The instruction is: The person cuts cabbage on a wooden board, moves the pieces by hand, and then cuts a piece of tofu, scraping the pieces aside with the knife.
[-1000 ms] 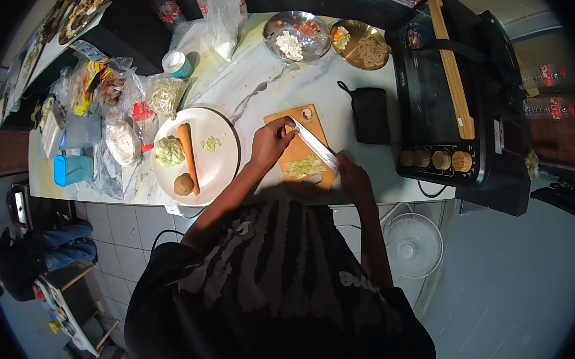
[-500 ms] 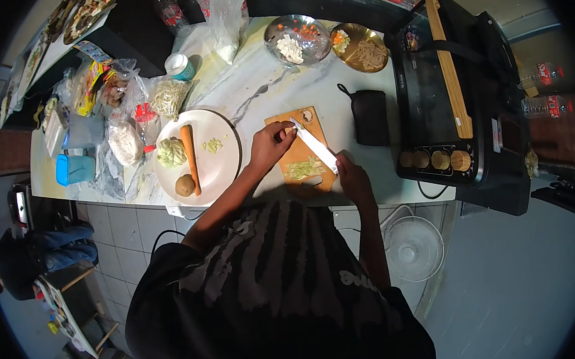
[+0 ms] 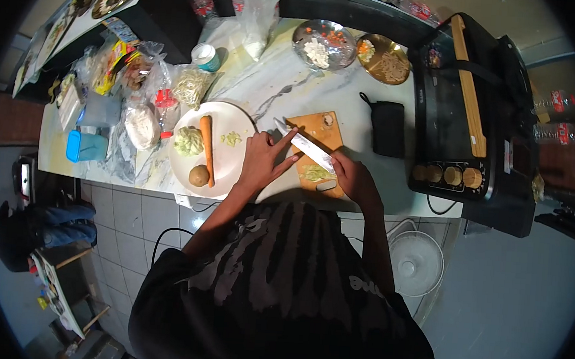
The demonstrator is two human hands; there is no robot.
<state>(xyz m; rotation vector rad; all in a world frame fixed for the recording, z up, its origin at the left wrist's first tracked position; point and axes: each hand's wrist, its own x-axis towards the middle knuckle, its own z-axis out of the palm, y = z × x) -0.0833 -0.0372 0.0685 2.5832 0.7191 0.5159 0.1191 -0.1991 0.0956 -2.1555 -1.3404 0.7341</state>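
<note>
My right hand (image 3: 354,179) is closed round the handle end of a knife (image 3: 311,150), whose blade lies slantwise over a wooden cutting board (image 3: 333,140). My left hand (image 3: 265,158) is open at the board's left edge, fingers apart, with the index fingertip at the blade near its tip. Chopped pale green pieces (image 3: 316,173) lie on the board below the blade. A small pale piece (image 3: 328,120) is near the board's top. Left of my left hand, a round plate (image 3: 228,169) holds a carrot (image 3: 207,148), a cabbage chunk (image 3: 189,141), a brown round vegetable (image 3: 199,175) and green bits (image 3: 231,138).
A metal bowl (image 3: 339,58) and a gold-coloured plate (image 3: 383,76) of cut food stand behind the board. Right are a black pouch (image 3: 388,128) and a toaster oven (image 3: 448,117). Bags (image 3: 142,124) and a blue container (image 3: 90,147) stand left. Another person (image 3: 20,237) is far left.
The camera view has shifted, so the tabletop appears further right. My left hand has opened out from its pinch at the blade and sits lower beside it. The knife is still in my right hand.
</note>
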